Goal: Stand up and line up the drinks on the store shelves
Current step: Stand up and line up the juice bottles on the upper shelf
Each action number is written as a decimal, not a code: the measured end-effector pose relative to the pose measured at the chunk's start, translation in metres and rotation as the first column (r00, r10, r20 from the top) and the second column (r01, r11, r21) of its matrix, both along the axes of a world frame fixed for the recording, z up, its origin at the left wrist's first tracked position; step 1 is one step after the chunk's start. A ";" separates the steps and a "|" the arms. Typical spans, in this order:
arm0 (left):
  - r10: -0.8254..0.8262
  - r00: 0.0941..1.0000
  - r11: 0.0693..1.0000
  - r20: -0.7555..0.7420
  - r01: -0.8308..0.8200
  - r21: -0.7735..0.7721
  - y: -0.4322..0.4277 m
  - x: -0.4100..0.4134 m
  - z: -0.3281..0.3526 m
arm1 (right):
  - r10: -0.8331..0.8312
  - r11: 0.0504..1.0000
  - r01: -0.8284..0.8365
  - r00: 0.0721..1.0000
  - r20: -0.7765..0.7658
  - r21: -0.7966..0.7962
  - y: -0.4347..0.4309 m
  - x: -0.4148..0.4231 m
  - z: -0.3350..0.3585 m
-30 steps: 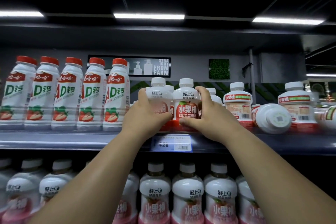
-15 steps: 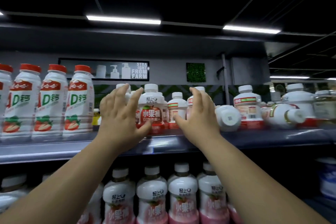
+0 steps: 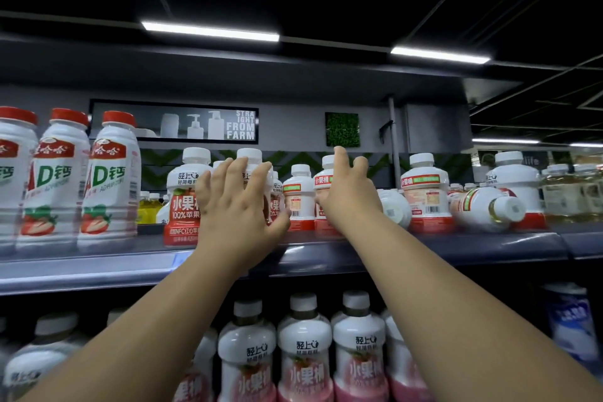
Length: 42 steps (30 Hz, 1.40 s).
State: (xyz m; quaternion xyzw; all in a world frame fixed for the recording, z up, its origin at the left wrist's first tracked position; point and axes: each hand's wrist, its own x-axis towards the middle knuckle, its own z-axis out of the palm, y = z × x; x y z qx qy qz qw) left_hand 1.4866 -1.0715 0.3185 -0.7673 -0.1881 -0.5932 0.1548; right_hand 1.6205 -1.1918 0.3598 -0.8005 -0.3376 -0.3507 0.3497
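Note:
On the upper shelf stand white apple-juice bottles with red bases. One is at the left of the group; my left hand is spread in front of the one beside it, fingers straight. A smaller bottle stands between my hands. My right hand reaches with extended fingers against another upright bottle. Right of it one bottle lies with its bottom toward me, and another lies on its side beyond an upright one.
Tall red-capped AD calcium milk bottles stand in a row at the left. Pale yellow drink bottles fill the shelf's far right. The lower shelf holds a row of pink-based juice bottles. A shelf roof hangs overhead.
Both hands let go of the two front bottles they gripped a second ago and moved right along the shelf. Their fingers are now spread. The view has shifted right and closer.

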 end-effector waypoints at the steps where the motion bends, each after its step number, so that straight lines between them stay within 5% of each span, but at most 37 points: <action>1: 0.001 1.000 1.000 0.011 -0.001 -0.002 0.001 0.000 0.000 | 0.048 0.999 -0.048 0.999 -0.005 0.025 -0.001 0.001 -0.001; 10: 0.020 1.000 0.998 -0.021 -0.021 -0.054 0.004 -0.007 0.008 | 0.571 0.809 -0.540 0.816 -0.092 0.232 -0.009 -0.018 -0.007; 16: 0.062 0.998 0.998 0.016 -0.062 -0.023 0.021 -0.023 0.004 | 0.334 0.940 -0.329 0.941 -0.052 0.095 0.007 -0.027 -0.021; 21: 0.039 0.999 0.998 0.021 -0.038 -0.053 0.022 -0.024 0.003 | 0.482 0.874 -0.472 0.873 -0.080 0.113 0.002 -0.020 -0.022; 36: 0.083 0.996 0.997 -0.035 -0.082 0.011 0.020 -0.025 0.001 | 0.514 0.857 -0.496 0.840 -0.173 0.137 -0.002 -0.016 -0.018; 42: 0.086 0.996 0.996 -0.036 -0.085 0.017 0.020 -0.025 0.001 | 0.461 0.885 -0.450 0.881 -0.102 0.117 -0.002 -0.017 -0.022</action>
